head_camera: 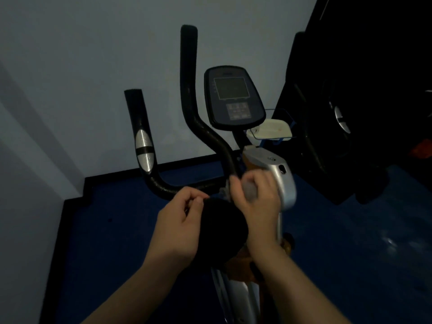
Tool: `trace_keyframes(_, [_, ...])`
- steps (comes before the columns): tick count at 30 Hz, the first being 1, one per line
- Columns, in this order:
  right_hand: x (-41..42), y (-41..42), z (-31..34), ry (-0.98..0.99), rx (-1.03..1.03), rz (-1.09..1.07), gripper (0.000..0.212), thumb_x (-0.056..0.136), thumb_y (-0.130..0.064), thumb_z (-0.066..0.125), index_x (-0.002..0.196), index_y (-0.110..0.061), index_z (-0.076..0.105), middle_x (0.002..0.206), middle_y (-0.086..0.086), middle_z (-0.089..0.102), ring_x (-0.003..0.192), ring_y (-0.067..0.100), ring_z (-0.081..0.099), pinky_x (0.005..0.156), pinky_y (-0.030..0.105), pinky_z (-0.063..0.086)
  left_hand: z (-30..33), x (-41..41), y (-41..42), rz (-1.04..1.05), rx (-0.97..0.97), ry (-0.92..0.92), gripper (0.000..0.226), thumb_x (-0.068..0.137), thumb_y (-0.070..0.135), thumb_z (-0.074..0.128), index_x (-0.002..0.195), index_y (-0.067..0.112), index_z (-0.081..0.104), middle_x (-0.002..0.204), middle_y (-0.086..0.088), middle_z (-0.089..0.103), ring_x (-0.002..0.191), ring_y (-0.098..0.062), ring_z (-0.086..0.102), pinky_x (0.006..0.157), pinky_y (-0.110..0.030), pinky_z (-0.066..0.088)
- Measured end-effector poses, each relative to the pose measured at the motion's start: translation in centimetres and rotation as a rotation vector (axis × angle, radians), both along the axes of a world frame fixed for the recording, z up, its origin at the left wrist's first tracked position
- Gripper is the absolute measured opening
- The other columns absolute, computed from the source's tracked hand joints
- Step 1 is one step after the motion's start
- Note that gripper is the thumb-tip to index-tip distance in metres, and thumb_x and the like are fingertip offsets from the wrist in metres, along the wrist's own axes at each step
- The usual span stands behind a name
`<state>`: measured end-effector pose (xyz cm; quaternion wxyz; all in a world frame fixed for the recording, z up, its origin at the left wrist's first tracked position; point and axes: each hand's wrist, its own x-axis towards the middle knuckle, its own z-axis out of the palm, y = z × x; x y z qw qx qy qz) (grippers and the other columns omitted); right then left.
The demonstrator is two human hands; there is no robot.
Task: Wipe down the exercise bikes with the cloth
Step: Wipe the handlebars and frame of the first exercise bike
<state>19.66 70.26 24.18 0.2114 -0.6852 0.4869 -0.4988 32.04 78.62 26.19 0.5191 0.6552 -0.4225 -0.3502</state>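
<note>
Dimly: dark cloth (222, 228), bunched btwn both hands, by handlebar (187, 113).

The right hand (254, 197) is motion-blurred; the cloth (250, 189) it grips shows only as a pale smear.

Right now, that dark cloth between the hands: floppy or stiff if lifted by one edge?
Probably floppy: the cloth bunches into a rounded wad between the left hand and right hand, with no flat edges showing. Likely light, since fingertips alone pinch it. It should not roll or slip, but a loose end could snag on the handlebar.
</note>
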Motion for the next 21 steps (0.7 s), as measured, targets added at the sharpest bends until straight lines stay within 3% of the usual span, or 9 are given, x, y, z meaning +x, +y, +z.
trace_keyframes(3, [-1.6,0.1,-0.5,-0.004,-0.035,0.136,0.018,0.085,-0.036,0.058,0.074,-0.034,0.044,0.082,-0.009,0.045,0.075,-0.001,0.047,0.065,0.009,0.036,0.1,0.1,-0.1,-0.010,-0.009,-0.035,0.025,0.098,0.025,0.047,0.081,0.035,0.063,0.083,0.018,0.067,0.076,0.004,0.062,0.053,-0.009,0.047])
trace_keyframes(7, [1.2,-6.7,4.1,0.185,-0.052,0.135,0.026,0.091,-0.029,0.059,0.074,-0.015,0.047,0.080,-0.001,0.046,0.075,0.017,0.049,0.067,0.039,0.045,0.2,0.0,0.0,-0.009,-0.014,-0.102,0.025,0.099,0.026,0.046,0.083,0.037,0.062,0.082,0.020,0.067,0.074,0.004,0.063,0.051,-0.014,0.051])
trace_keyframes(9, [2.0,-7.9,4.9,0.188,-0.068,0.166,0.024,0.092,-0.030,0.059,0.077,-0.016,0.047,0.082,0.000,0.046,0.077,0.019,0.049,0.070,0.043,0.046,0.2,-0.2,0.2,0.007,-0.007,-0.140,0.021,0.098,0.029,0.046,0.086,0.039,0.061,0.085,0.022,0.066,0.077,0.005,0.062,0.053,-0.021,0.052])
trace_keyframes(12, [0.5,-5.0,2.7,0.148,-0.033,0.137,0.016,0.091,-0.036,0.058,0.094,-0.026,0.046,0.097,-0.008,0.044,0.092,0.012,0.045,0.081,0.035,0.045,0.2,0.1,0.3,0.044,-0.076,-0.223,0.015,0.093,0.029,0.052,0.090,0.041,0.060,0.091,0.022,0.063,0.083,0.003,0.060,0.063,-0.022,0.046])
trace_keyframes(16, [-1.1,-1.6,-0.1,0.180,-0.130,0.138,0.037,0.087,-0.019,0.066,0.120,-0.025,0.051,0.118,-0.010,0.051,0.109,0.003,0.045,0.095,0.020,0.038,1.1,0.9,0.0,0.053,-0.223,-0.398,0.025,0.086,0.018,0.061,0.091,0.042,0.058,0.096,0.022,0.059,0.091,0.001,0.058,0.067,-0.014,0.044])
trace_keyframes(19, [-0.7,-4.3,2.6,0.080,-0.075,0.234,0.031,0.089,-0.016,0.064,0.114,-0.032,0.057,0.112,-0.010,0.058,0.104,-0.005,0.051,0.087,0.012,0.042,3.3,3.0,-1.5,0.105,-0.311,-0.422,0.017,0.089,0.025,0.058,0.092,0.042,0.059,0.095,0.021,0.060,0.084,-0.002,0.059,0.066,-0.012,0.047])
trace_keyframes(21, [1.0,-7.2,5.9,0.040,-0.152,0.276,0.030,0.088,-0.014,0.066,0.113,-0.029,0.060,0.112,-0.005,0.056,0.101,-0.006,0.051,0.084,0.003,0.038,5.2,5.0,-3.7,0.169,-0.408,-0.462,0.016,0.087,0.021,0.056,0.093,0.035,0.059,0.091,0.020,0.060,0.085,0.001,0.058,0.073,-0.009,0.044])
